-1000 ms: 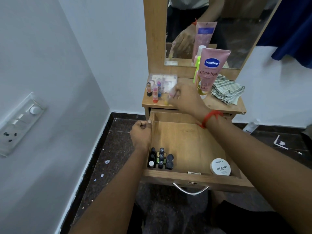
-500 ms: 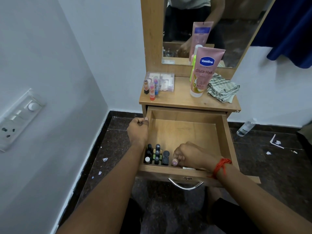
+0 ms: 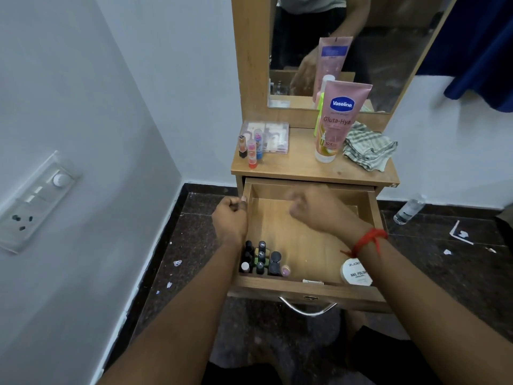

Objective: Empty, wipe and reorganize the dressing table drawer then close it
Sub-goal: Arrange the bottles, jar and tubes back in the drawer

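- Head view: the drawer (image 3: 305, 291) stands pulled out under the surface (image 3: 299, 166). The left hand (image 3: 230, 220) grips its left wall, fingers curled.
- The right hand (image 3: 319, 211) is blurred above the drawer, fingers curled; cannot tell whether they hold anything.
- The nail polish bottles (image 3: 261, 259) stand in its front-left corner.

A pink tube (image 3: 337, 120) with a blue logo and a green-and-white checked cloth (image 3: 367, 147) are seen at upper right. A red thread (image 3: 366, 240) is worn at the wrist; black-capped bottles (image 3: 261, 259) and a white jar (image 3: 355, 272) sit in the light-brown drawer (image 3: 305, 291).
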